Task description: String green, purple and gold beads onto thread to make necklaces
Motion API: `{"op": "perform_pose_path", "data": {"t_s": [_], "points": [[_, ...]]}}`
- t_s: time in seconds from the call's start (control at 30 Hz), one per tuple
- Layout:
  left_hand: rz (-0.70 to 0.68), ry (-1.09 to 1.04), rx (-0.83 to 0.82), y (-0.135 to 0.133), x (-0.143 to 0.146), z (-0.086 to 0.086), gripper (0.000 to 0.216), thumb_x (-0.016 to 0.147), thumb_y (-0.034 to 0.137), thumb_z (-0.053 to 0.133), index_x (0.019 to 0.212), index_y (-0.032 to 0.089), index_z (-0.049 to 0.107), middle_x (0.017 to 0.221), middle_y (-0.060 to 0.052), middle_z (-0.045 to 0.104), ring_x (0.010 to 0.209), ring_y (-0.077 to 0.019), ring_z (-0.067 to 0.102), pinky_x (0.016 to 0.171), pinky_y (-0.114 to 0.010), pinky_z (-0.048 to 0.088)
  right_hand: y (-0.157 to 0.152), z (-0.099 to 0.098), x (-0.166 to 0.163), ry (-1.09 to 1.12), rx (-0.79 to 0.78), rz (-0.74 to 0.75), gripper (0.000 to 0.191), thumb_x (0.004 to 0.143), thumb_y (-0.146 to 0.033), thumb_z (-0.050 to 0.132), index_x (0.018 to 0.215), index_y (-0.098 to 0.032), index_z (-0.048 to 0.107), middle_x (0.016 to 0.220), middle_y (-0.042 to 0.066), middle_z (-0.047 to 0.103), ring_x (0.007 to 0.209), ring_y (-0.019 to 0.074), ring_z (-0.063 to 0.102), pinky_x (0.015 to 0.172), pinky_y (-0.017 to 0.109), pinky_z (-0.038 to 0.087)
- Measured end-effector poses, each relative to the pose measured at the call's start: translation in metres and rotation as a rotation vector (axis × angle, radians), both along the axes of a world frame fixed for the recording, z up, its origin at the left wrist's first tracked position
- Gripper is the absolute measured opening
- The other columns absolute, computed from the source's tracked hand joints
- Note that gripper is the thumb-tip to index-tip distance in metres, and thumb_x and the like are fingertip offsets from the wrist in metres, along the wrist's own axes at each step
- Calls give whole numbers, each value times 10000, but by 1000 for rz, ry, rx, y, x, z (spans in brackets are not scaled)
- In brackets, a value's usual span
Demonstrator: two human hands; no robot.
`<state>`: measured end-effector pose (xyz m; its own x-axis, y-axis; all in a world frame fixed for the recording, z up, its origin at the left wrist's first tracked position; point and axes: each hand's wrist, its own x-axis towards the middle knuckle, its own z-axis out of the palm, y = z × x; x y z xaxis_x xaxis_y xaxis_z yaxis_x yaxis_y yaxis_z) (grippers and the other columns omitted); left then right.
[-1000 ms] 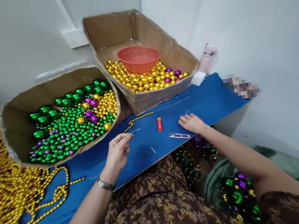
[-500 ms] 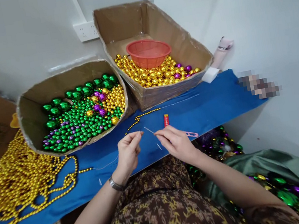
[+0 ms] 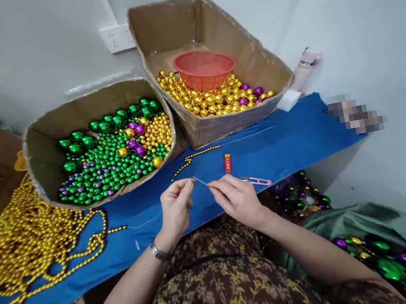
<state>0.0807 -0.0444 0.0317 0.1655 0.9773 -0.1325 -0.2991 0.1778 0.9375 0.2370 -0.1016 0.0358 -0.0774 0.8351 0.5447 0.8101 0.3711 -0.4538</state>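
My left hand [image 3: 175, 206] is closed in a pinch, thumb against forefinger; a thin thread [image 3: 147, 222] runs toward it from the end of a gold bead strand [image 3: 117, 229]. In a pinch too, my right hand [image 3: 238, 199] holds a thin needle [image 3: 201, 180] that points left. The needle's end meets the left fingertips; whether the thread passes through it is too small to tell. Just beyond my right hand lie a small red-and-yellow packet [image 3: 227, 164] and pink-handled thread snips [image 3: 260, 181] on the blue cloth [image 3: 283, 143].
Behind my hands stand a cardboard box [image 3: 47, 190] of green, gold and purple beads and a taller box [image 3: 207, 133] with gold beads and a red basket [image 3: 205, 70]. Gold bead strands [image 3: 15, 243] pile up at left. More bead strands [image 3: 403, 263] hang low at right.
My right hand has moved slightly left, bringing the needle from a small gap up to the left fingertips. A small white stick on the cloth is now out of sight near the right hand.
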Motion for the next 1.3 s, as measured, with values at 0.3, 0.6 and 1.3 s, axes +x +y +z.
{"op": "perform_pose_path", "data": {"t_s": [0.3, 0.6, 1.3], "points": [[12, 10, -10, -1, 0, 1, 286, 668, 403, 788, 783, 151, 713, 468, 71, 431, 381, -27, 254, 372, -191, 188, -1, 1, -2, -49, 16, -28, 214, 963, -233, 482, 1002, -192, 688, 806, 44, 673, 726, 128, 637, 707, 238, 480], [3, -7, 2, -1, -2, 1, 267, 683, 389, 785, 784, 151, 717, 457, 75, 415, 380, -25, 250, 370, -182, 179, 0, -1, -2, -80, 46, -40, 202, 958, -231, 496, 986, -187, 692, 799, 36, 678, 715, 126, 639, 706, 234, 474], [19, -3, -7, -2, 0, 0, 292, 650, 402, 802, 784, 157, 718, 458, 76, 433, 377, -28, 262, 368, -192, 188, 0, -2, -2, -101, 16, -48, 223, 966, -243, 479, 973, -197, 697, 797, 33, 684, 698, 121, 638, 680, 229, 461]]}}
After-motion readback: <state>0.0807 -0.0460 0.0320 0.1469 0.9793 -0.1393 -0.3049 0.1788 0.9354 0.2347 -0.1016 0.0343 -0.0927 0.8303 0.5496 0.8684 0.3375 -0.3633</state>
